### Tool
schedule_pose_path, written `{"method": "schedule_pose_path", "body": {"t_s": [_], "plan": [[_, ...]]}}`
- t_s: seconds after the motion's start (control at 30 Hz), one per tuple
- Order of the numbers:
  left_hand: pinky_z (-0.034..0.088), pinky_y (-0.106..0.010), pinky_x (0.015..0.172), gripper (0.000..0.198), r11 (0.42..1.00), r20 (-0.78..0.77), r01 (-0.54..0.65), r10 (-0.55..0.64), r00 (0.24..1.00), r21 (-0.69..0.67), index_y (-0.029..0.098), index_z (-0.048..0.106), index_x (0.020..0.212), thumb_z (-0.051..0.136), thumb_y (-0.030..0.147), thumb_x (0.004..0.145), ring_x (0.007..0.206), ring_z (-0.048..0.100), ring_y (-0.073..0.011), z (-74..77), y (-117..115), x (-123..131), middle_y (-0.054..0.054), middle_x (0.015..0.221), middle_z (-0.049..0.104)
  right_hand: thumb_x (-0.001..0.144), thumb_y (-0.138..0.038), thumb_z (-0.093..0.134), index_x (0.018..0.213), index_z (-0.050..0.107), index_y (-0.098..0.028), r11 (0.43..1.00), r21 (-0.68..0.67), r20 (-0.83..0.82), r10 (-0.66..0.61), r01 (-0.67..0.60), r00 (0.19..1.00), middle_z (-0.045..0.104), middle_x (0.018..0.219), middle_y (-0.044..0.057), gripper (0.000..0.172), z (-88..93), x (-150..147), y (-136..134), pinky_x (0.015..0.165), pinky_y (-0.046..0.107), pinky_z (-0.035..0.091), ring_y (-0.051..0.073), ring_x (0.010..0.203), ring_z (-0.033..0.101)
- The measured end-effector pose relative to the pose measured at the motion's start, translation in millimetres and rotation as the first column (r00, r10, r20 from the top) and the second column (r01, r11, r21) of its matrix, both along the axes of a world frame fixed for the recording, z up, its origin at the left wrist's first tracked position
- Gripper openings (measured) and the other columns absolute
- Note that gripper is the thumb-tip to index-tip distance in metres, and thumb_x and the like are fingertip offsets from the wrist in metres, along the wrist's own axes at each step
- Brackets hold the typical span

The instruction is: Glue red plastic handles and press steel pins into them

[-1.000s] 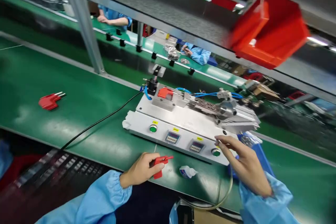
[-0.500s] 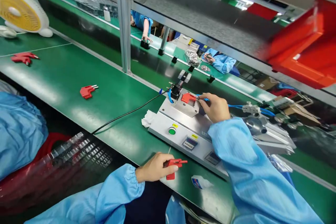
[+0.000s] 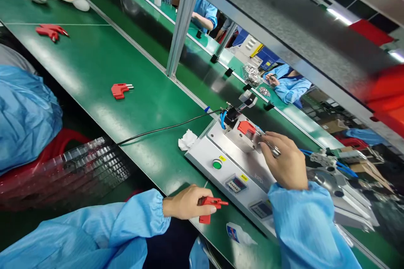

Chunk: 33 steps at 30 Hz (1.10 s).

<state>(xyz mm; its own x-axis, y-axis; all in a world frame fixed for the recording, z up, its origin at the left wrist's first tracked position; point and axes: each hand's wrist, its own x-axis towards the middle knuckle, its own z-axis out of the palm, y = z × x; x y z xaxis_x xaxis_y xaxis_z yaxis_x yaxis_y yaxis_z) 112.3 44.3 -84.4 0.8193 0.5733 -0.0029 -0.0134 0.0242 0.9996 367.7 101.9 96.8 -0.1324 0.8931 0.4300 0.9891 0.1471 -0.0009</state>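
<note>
My left hand (image 3: 188, 202) is closed around a red angular plastic part (image 3: 205, 217) over the bench's near edge. Some thin metal pieces (image 3: 274, 149) show between the curled fingers and thumb of my right hand (image 3: 285, 160). Its fingertips are beside a second red plastic part (image 3: 246, 127), which sits in the metal block of a bench machine (image 3: 206, 145). Whether the fingertips touch that part I cannot tell. A green button (image 3: 217, 164) and a small counter display (image 3: 236, 184) are on the machine's sloped front.
One red part with metal prongs (image 3: 121, 90) lies left on the green bench (image 3: 148, 80), more red parts (image 3: 52, 31) farther off. A black cable (image 3: 170, 127), crumpled tissue (image 3: 187, 140) and small plastic packet (image 3: 240, 234) lie nearby. A post (image 3: 186, 21) rises behind; co-workers' sleeves show beyond.
The view has shifted and tilted. My right hand has drawn back slightly from the red part in the block, and metal pieces now show in it. My left hand still holds its red part.
</note>
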Motion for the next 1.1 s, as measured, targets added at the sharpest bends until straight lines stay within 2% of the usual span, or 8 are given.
{"method": "schedule_pose_path", "body": {"t_s": [0.1, 0.27, 0.43, 0.63, 0.77, 0.83, 0.93, 1.1], "plan": [[0.028, -0.024, 0.053, 0.029, 0.997, 0.003, -0.024, 0.024, 1.000, -0.070, 0.019, 0.061, 0.085, 0.070, 0.047, 0.089, 0.055, 0.039, -0.0105, 0.7, 0, -1, 0.008, 0.060, 0.047, 0.095, -0.032, 0.058, 0.113, 0.078, -0.025, 0.998, -0.038, 0.001, 0.046, -0.046, 0.999, 0.074, 0.129, 0.011, 0.028, 3.9, -8, 19, 0.101, 0.053, 0.059, 0.033, 0.116, 0.070], [0.032, -0.022, 0.052, 0.027, 0.989, 0.011, 0.014, -0.012, 1.000, -0.150, 0.018, 0.065, 0.096, 0.070, 0.043, 0.089, 0.055, 0.043, -0.0101, 0.6, -1, -1, 0.008, 0.063, 0.053, 0.088, -0.030, 0.061, 0.092, 0.076, -0.024, 0.982, -0.188, 0.040, 0.014, -0.006, 0.999, 0.074, 0.121, 0.011, 0.017, 5.4, -10, 58, 0.094, 0.052, 0.061, 0.033, 0.110, 0.069], [0.037, -0.023, 0.055, 0.022, 0.985, 0.029, 0.021, -0.016, 0.999, -0.173, 0.019, 0.061, 0.100, 0.067, 0.038, 0.089, 0.058, 0.049, -0.0112, 6.2, -1, -3, 0.006, 0.070, 0.057, 0.088, -0.024, 0.058, 0.085, 0.070, -0.022, 0.977, -0.212, 0.056, 0.044, -0.031, 0.997, 0.071, 0.127, 0.015, 0.013, 9.7, -17, 63, 0.101, 0.055, 0.058, 0.036, 0.120, 0.065], [0.041, -0.026, 0.063, 0.027, 0.995, -0.002, -0.048, 0.048, 0.999, -0.088, 0.022, 0.053, 0.114, 0.062, 0.027, 0.090, 0.064, 0.050, -0.0135, 3.8, -3, -1, 0.005, 0.078, 0.059, 0.099, -0.033, 0.053, 0.108, 0.067, -0.024, 0.991, 0.128, -0.133, -0.031, 0.048, 0.991, 0.072, 0.116, 0.012, 0.019, 33.0, -13, 0, 0.099, 0.048, 0.058, 0.031, 0.108, 0.070], [0.049, -0.029, 0.073, 0.019, 0.992, -0.015, -0.103, 0.105, 0.994, 0.075, 0.022, 0.054, 0.113, 0.053, 0.023, 0.094, 0.073, 0.057, -0.0158, 4.2, -8, -2, 0.000, 0.091, 0.062, 0.100, -0.041, 0.056, 0.105, 0.068, -0.025, 0.999, -0.023, -0.162, -0.045, 0.042, 0.986, 0.075, 0.106, 0.010, 0.021, 15.6, 4, -64, 0.089, 0.046, 0.062, 0.030, 0.098, 0.073], [0.053, -0.032, 0.081, 0.023, 0.967, 0.015, -0.097, 0.096, 0.995, 0.237, 0.022, 0.060, 0.115, 0.052, 0.021, 0.094, 0.084, 0.063, -0.0184, 16.4, -6, -6, -0.005, 0.106, 0.065, 0.101, -0.042, 0.054, 0.108, 0.068, -0.025, 0.995, -0.079, -0.164, -0.079, 0.067, 0.983, 0.076, 0.107, 0.010, 0.024, -7.4, 12, -87, 0.087, 0.045, 0.063, 0.030, 0.098, 0.075], [0.056, -0.034, 0.089, 0.036, 0.864, 0.067, -0.107, 0.085, 0.994, 0.491, 0.024, 0.063, 0.131, 0.054, 0.022, 0.095, 0.094, 0.066, -0.0211, 55.4, 17, -11, -0.010, 0.122, 0.063, 0.103, -0.041, 0.051, 0.134, 0.062, -0.023, 0.988, -0.052, -0.213, -0.151, 0.143, 0.965, 0.076, 0.122, 0.013, 0.038, -40.9, 18, -109, 0.094, 0.047, 0.064, 0.031, 0.108, 0.075], [0.059, -0.033, 0.090, 0.047, 0.548, 0.015, -0.176, 0.285, 0.959, 0.818, 0.024, 0.052, 0.148, 0.045, 0.024, 0.102, 0.101, 0.068, -0.0213, 144.1, 97, 18, -0.010, 0.132, 0.058, 0.105, -0.043, 0.051, 0.157, 0.045, -0.023, 0.985, 0.047, -0.244, -0.149, 0.165, 0.958, 0.062, 0.148, 0.017, 0.056, -58.0, 13, -146, 0.113, 0.052, 0.055, 0.033, 0.136, 0.062]]}}
